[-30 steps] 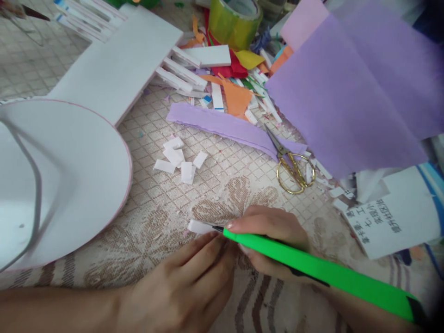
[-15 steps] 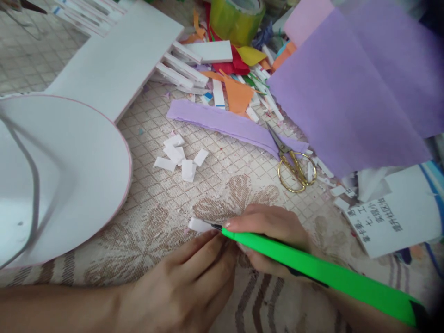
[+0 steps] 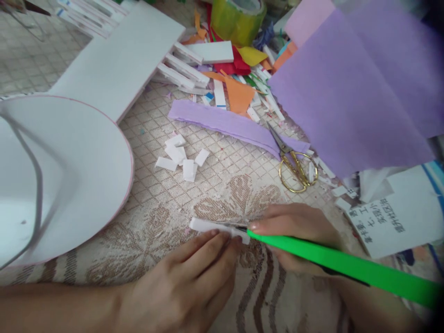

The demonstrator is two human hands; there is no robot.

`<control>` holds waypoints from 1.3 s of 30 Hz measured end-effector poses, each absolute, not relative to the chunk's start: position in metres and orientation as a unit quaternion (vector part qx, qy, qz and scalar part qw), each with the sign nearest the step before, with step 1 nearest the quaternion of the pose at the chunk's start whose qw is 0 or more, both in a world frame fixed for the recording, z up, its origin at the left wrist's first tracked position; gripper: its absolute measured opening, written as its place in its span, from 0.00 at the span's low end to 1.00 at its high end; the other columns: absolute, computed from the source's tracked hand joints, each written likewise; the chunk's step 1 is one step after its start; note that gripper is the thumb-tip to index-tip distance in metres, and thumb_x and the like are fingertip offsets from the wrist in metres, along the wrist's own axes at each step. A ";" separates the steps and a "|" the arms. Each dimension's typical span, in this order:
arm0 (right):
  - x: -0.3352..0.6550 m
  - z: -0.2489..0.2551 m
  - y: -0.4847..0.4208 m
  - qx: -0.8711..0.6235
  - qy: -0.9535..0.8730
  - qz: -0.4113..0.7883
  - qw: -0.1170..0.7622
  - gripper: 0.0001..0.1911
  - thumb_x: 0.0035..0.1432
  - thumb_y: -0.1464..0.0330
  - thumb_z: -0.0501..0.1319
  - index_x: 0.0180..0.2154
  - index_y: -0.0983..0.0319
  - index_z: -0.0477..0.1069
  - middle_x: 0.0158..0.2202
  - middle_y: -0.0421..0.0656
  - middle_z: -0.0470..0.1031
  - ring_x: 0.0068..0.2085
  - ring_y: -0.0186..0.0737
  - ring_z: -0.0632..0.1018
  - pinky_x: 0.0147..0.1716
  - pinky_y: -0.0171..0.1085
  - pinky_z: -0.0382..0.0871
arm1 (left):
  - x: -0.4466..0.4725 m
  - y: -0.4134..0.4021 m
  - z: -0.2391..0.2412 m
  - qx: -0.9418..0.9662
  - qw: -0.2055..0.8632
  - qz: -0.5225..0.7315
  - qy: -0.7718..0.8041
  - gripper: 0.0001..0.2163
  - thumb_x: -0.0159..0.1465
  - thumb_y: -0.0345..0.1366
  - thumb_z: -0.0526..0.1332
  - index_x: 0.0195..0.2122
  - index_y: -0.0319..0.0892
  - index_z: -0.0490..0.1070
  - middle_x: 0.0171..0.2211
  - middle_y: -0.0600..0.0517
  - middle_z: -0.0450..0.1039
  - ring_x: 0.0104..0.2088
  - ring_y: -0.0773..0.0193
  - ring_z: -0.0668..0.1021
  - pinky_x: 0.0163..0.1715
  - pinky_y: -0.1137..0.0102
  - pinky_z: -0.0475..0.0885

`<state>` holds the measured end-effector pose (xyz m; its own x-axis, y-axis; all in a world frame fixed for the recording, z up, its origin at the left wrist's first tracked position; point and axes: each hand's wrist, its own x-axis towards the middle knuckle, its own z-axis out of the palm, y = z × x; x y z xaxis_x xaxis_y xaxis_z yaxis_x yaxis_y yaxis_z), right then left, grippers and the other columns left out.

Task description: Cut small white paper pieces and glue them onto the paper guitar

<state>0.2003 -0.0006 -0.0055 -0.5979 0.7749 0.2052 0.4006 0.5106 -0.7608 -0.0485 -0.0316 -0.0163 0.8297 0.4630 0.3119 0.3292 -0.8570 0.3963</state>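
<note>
My right hand (image 3: 294, 233) is closed round a bright green utility knife (image 3: 333, 261), its dark blade pointing left along the top edge of a small white strip (image 3: 203, 225). With its fingertips together, my left hand (image 3: 194, 273) presses this strip down on the patterned tablecloth (image 3: 138, 236); part of the strip is hidden under the fingers. Just beyond the hands lies a loose cluster of small white cut pieces (image 3: 175, 152).
At left are a large white disc (image 3: 86, 171) and a white board (image 3: 114, 60) with slats. Gold-handled scissors (image 3: 293, 162) rest on a lilac strip (image 3: 222, 122). Purple sheets (image 3: 350, 92), a tape roll (image 3: 237, 21) and colourful scraps lie beyond; a card with handwriting (image 3: 405, 212) is at right.
My right hand has drawn the knife to the right along the strip, so more of the strip shows. My left hand stays in place, pressing.
</note>
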 end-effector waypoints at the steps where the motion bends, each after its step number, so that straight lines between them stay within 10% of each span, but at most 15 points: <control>1: 0.203 -0.003 0.000 -0.361 -0.827 0.338 0.269 0.10 0.56 0.75 0.59 0.40 0.59 0.72 0.24 0.40 0.76 0.21 0.34 0.73 0.17 0.33 0.65 | -0.048 -0.032 -0.017 0.942 0.165 0.202 0.210 0.15 0.69 0.27 0.48 0.47 0.36 0.74 0.54 0.48 0.73 0.56 0.57 0.72 0.60 0.66 0.65; 39: 0.179 -0.009 -0.002 -0.358 -0.808 0.374 0.280 0.12 0.58 0.75 0.59 0.43 0.58 0.72 0.30 0.40 0.78 0.26 0.34 0.75 0.24 0.33 0.70 | -0.048 -0.033 -0.023 0.945 0.146 0.215 0.199 0.16 0.70 0.29 0.47 0.48 0.36 0.73 0.54 0.46 0.72 0.54 0.59 0.73 0.59 0.65 0.65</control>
<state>0.1790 -0.0025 -0.0092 -0.5872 0.7881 0.1847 0.3693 0.4639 -0.8052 -0.0477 -0.0327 -0.0228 0.8282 0.4387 0.3487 0.3131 -0.8783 0.3613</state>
